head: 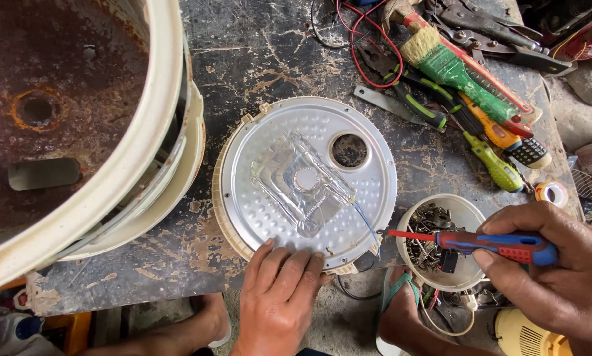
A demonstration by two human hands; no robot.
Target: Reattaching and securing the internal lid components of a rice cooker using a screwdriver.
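Left hand [279,296], fingers flat and together, presses the near rim of the round dimpled silver metal lid plate [309,181] overhanging the scarred dark workbench's edge [151,273], while the right hand [556,273] grips a red-and-blue screwdriver [490,244] across a small white bowl [470,214] of screws.

Centre frame, the round lid plate [309,181] is dimpled, shiny metal; the screwdriver [487,244] at lower right has a glossy plastic handle; the tabletop [256,59] looks rough, flaking; upper left, the pot interior [52,86] is rusty, matt.
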